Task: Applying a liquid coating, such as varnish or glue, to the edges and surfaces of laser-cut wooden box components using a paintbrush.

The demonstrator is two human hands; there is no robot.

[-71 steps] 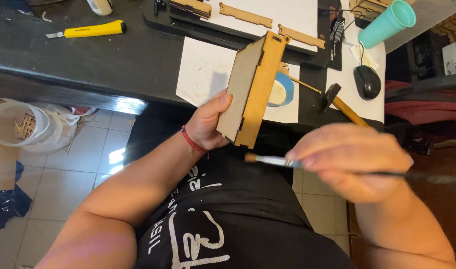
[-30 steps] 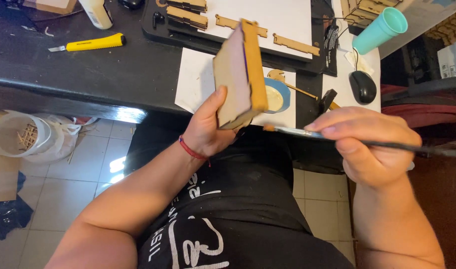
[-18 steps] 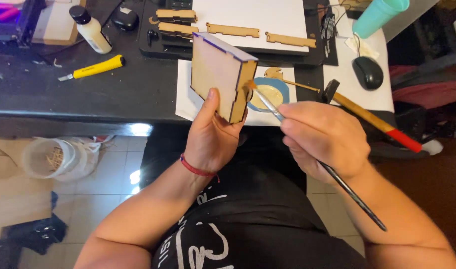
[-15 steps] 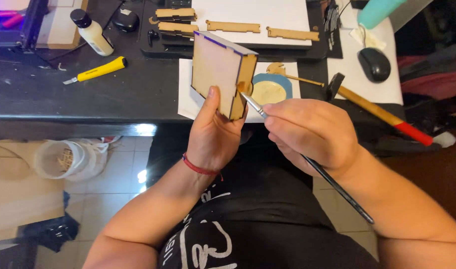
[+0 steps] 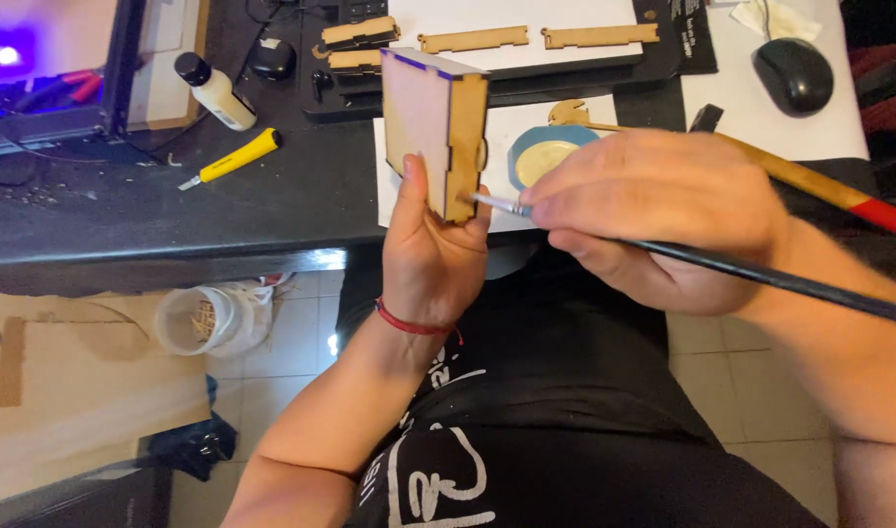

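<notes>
The right hand [image 5: 653,210] pinches a brush [image 5: 722,269], and its tip touches the low edge of the box [image 5: 436,132]. The left hand [image 5: 433,259] wraps the box and holds it upright above the desk [image 5: 174,215]. This looks like the gluing step; next the tip needs to run slowly along that edge.

A matt, pale wooden box [image 5: 436,132] of thin laser-cut board, its edges scorched brown, meets a paintbrush [image 5: 663,249] with glossy black handle and shiny metal ferrule, above a dull black desk [image 5: 174,210] and white paper sheet [image 5: 507,127].
</notes>
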